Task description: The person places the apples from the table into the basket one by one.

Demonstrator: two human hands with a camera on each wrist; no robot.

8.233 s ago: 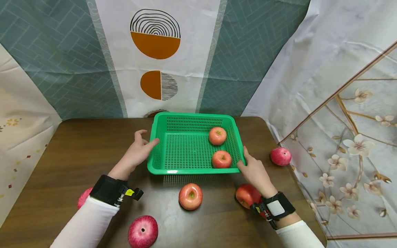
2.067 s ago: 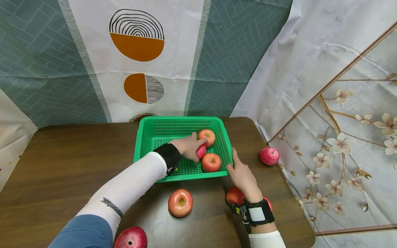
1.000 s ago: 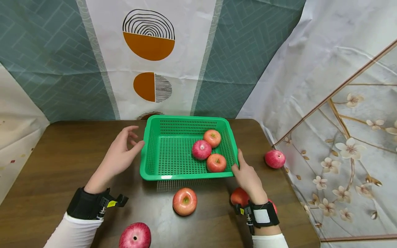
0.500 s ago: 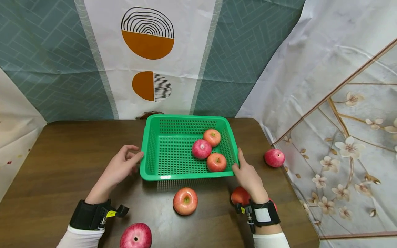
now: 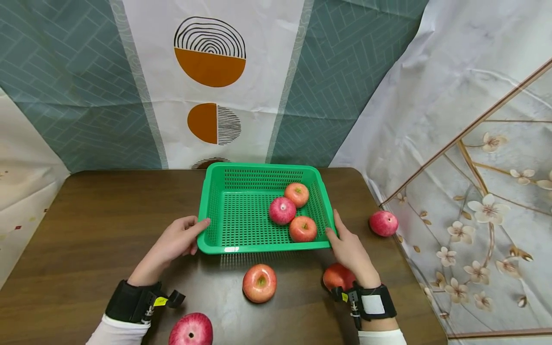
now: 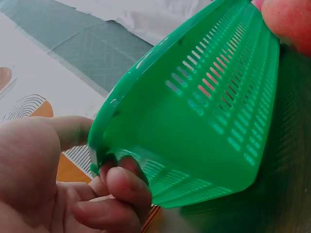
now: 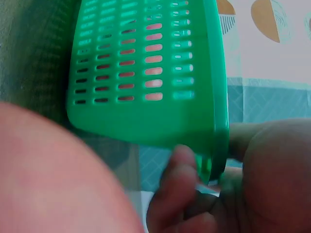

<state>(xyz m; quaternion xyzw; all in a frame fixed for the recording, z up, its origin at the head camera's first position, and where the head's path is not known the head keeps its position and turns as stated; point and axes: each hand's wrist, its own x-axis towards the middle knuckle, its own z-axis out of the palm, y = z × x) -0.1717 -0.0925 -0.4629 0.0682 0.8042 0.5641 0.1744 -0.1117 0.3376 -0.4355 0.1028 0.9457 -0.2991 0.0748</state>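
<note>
Seen from the head camera, with the basket as the clock's centre, the left hand [image 5: 176,239] is between eight and nine, thumb over the green basket's [image 5: 241,218] rim and fingers curled beneath it. At seven, on the counter [image 5: 99,225], sits a pink fruit [image 5: 191,330]; at six, an apple [image 5: 259,283]. Inside the basket, a dark pink fruit [image 5: 282,211] and two paler apples at two [image 5: 296,194] and four [image 5: 303,229] crowd the right side. That lopsided load could tip the basket if it were lifted unevenly, and they might roll left. Between four and five, a red apple [image 5: 338,274] lies close by the right wrist, which could knock it away. The right hand [image 5: 351,249], at four, grips the rim likewise. Another pink fruit [image 5: 384,223] rests at three, near the counter's edge, liable to roll off if bumped.
</note>
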